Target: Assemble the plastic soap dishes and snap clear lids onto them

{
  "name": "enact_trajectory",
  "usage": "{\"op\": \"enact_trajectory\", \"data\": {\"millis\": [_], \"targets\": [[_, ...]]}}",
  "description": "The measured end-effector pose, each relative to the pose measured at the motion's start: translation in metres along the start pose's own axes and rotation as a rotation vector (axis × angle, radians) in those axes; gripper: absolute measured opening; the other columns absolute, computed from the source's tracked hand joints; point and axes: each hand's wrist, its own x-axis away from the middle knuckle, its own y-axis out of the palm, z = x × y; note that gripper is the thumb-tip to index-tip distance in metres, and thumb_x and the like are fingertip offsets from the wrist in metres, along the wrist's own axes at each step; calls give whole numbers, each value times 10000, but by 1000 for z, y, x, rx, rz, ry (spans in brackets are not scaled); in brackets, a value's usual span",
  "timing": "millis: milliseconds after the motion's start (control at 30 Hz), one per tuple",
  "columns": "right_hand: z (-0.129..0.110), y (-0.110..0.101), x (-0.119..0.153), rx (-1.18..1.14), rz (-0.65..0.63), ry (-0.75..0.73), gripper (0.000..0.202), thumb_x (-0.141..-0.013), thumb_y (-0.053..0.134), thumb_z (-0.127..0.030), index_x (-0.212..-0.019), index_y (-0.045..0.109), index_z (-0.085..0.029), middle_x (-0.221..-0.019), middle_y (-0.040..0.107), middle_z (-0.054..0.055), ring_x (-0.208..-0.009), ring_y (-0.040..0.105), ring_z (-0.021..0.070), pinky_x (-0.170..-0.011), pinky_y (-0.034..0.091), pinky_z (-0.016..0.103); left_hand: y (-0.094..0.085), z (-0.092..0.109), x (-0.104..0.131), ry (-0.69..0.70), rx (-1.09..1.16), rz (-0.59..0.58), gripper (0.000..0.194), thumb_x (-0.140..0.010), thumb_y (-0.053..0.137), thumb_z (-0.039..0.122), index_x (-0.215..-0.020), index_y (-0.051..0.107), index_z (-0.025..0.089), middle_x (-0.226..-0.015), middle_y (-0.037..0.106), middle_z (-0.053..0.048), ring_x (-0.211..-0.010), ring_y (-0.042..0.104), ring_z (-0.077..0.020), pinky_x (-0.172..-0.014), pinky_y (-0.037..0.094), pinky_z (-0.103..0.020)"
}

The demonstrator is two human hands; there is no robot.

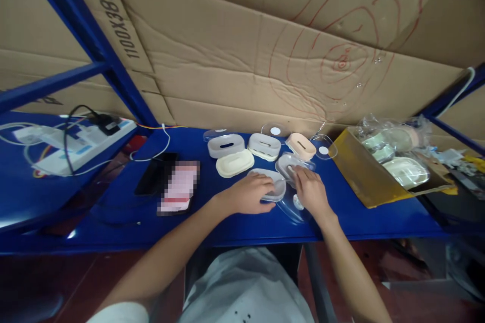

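Note:
My left hand (pixel 252 194) is closed over a light grey oval plastic dish (pixel 280 191), fingers across its near-left part and thumb along its front edge. My right hand (pixel 310 189) has its fingertips pressed together on a grey slotted oval cover (pixel 283 165), just behind the dish. Under and beside both hands lies a clear oval plastic piece (pixel 290 212) with a white round patch. Behind them stand a white slotted oval cover (pixel 226 146), a grey slotted cover (pixel 264 145) and a peach one (pixel 301 147). A cream oval tray (pixel 235 163) lies left of the dish.
Two phones, one black (pixel 151 174) and one with a lit, blurred screen (pixel 180 186), lie to the left. Beyond them is a power strip (pixel 83 149) with cables. A cardboard box (pixel 356 176) of wrapped oval parts stands right. Cardboard (pixel 212 35) walls the back.

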Motion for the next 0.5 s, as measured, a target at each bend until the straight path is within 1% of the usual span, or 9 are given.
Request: {"op": "enact_trajectory", "data": {"millis": [67,100,200,300,367,433,500], "targets": [[3,5,-3,5,11,36,413,-1150,360,-321,-1380,660,-154,-1334,746,169,-1228,689,290,-1039,452,410,9,0,-1,-6,-28,-2,344,-926,794,425,-1172,715,198,-1249,739,-102,-1180,684,-302,-1079,483,-421],[5,8,-6,6,9,48,409,-1152,367,-331,-1367,668,-157,-1307,759,164,-1208,699,290,-1044,448,415,12,-2,-2,-12,-43,-4,379,-926,801,419,-1216,702,197,-1276,727,-112,-1197,676,-312,-1081,484,-438],[10,11,-17,9,-16,59,394,-1151,387,-347,-1310,704,-176,-1241,785,143,-1167,716,288,-1025,451,413,17,-12,-2,-42,-82,-2,405,-934,796,314,-1304,669,210,-1311,695,-116,-1226,656,-320,-1069,493,-457],[14,10,-28,13,-54,50,382,-1142,423,-371,-1292,719,-182,-1239,784,143,-1168,715,284,-987,472,383,16,-20,-1,-82,-102,18,372,-948,774,240,-1304,669,219,-1293,681,-116,-1227,648,-315,-1053,507,-456],[15,7,-35,17,-84,37,364,-1132,457,-383,-1269,732,-186,-1216,789,140,-1141,725,275,-964,487,361,14,-22,-1,-99,-103,29,320,-968,752,224,-1281,684,228,-1255,696,-100,-1198,668,-290,-1044,518,-427],[15,4,-41,28,-111,25,343,-1120,490,-399,-1210,754,-200,-1156,803,132,-1077,743,274,-926,501,352,11,-23,-2,-113,-101,45,278,-1007,708,234,-1285,692,240,-1252,719,-85,-1190,685,-267,-1052,518,-400],[11,2,-44,40,-129,15,340,-1113,504,-432,-1145,770,-222,-1075,814,123,-997,754,274,-892,507,352,7,-24,-2,-143,-104,77,250,-1055,645,273,-1298,695,243,-1266,739,-83,-1205,692,-265,-1065,513,-395]]}}
